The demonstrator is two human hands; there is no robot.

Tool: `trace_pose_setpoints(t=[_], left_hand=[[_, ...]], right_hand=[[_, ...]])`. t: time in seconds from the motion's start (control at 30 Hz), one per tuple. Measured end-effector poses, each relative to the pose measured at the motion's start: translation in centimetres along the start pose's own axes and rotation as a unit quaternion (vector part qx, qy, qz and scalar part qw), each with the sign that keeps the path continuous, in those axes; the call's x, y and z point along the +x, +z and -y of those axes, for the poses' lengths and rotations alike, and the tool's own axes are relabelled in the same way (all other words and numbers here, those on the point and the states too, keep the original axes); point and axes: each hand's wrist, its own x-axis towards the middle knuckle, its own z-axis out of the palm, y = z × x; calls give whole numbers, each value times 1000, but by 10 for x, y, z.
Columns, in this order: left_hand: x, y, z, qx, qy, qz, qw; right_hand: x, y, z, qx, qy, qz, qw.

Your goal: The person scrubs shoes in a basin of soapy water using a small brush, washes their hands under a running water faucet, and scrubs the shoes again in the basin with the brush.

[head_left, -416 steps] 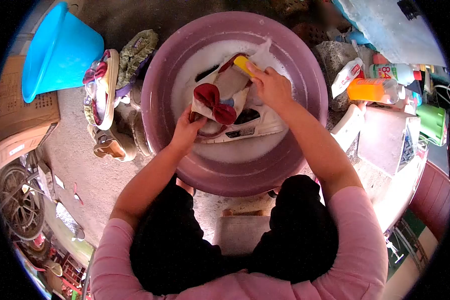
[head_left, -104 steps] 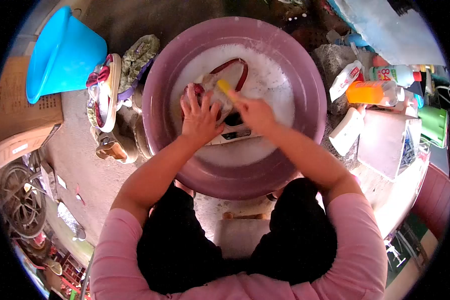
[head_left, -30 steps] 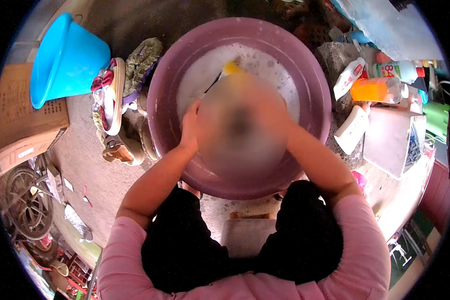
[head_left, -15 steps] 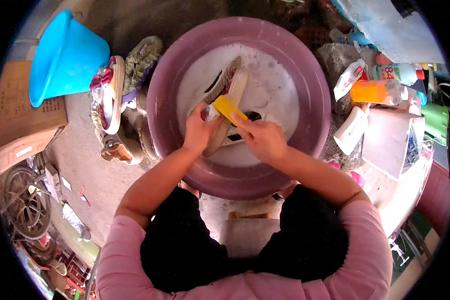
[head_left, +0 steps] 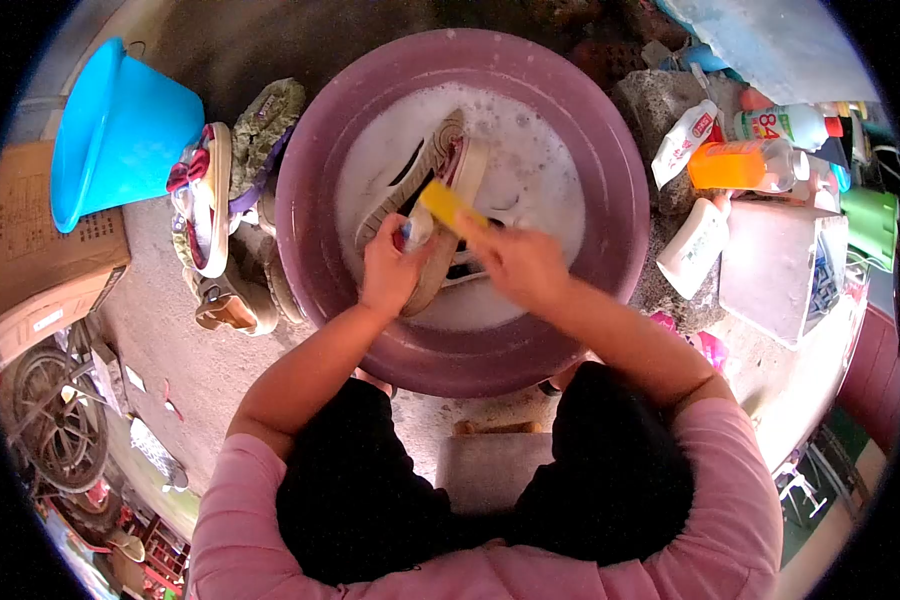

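My left hand (head_left: 392, 268) is closed around the side of a shoe (head_left: 470, 175) with a pale sole edge, tilted over soapy water in a purple basin (head_left: 615, 190). In my right hand (head_left: 525, 268), slightly blurred, is a yellow brush (head_left: 448, 205) whose far end lies against the held shoe; its bristles are hidden. Beside the held shoe lies another shoe (head_left: 410, 185) with a greyish sole and a dark mark. A black-and-white shoe (head_left: 465, 272) is partly under the foam and my right hand.
Left of the basin are a blue bucket (head_left: 130, 135), several shoes (head_left: 210, 200) and a cardboard box (head_left: 55, 250). On the right stand an orange bottle (head_left: 725, 165), a white bottle (head_left: 695, 250) and a pale container (head_left: 775, 270). A bicycle wheel (head_left: 60, 420) is at lower left.
The view has shifted slightly, so the basin appears a little further left. My right hand and the brush have moved slightly against the shoe; my left hand keeps its grip.
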Motion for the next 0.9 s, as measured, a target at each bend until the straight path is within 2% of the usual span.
trace_pose_setpoints(t=[0.13, 0.2, 0.27, 0.3, 0.33, 0.4, 0.47, 0.5, 0.53, 0.6, 0.63, 0.67, 0.73, 0.8, 0.87, 0.9], left_hand=[[3, 6, 11, 8, 24, -36, 999], [9, 4, 18, 0, 39, -53, 998], [12, 2, 18, -2, 45, -61, 997], [16, 0, 28, 40, 102, -64, 992], [21, -1, 44, 83, 157, -66, 982], [20, -4, 46, 87, 159, -64, 981], [14, -12, 18, 8, 56, -61, 997], [16, -11, 25, 44, 104, -58, 992], [18, -12, 33, 82, 151, -55, 984], [15, -13, 41, 74, 147, -61, 984], [15, -11, 30, 26, 101, -74, 992], [16, -12, 20, -23, 55, -87, 994], [12, -17, 9, -32, 37, -77, 996], [10, -20, 14, -55, 28, -73, 995], [14, -19, 29, -91, 33, -75, 992], [14, -20, 29, -98, 26, -61, 993]], right_hand=[[54, -3, -39, -10, 83, -25, 996], [65, -2, -37, 13, 91, -66, 994], [60, -11, -27, 48, 130, -52, 989], [54, -13, -19, 66, 149, -44, 986], [39, -9, -10, 76, 104, -32, 991], [12, 1, 5, 91, 34, -17, 995], [3, 8, 8, 94, -3, -22, 995], [4, 8, 7, 90, -15, -33, 995], [19, 2, 0, 117, 45, 1, 992], [40, 7, -18, 58, 56, -44, 996], [50, 8, -27, 25, 60, -68, 996], [59, 7, -36, 19, 107, -62, 992], [72, 6, -54, 4, 198, -44, 979], [64, 27, -108, 59, 240, -134, 960], [51, 26, -114, 13, 308, -30, 951], [42, 34, -121, 58, 299, -46, 951]])
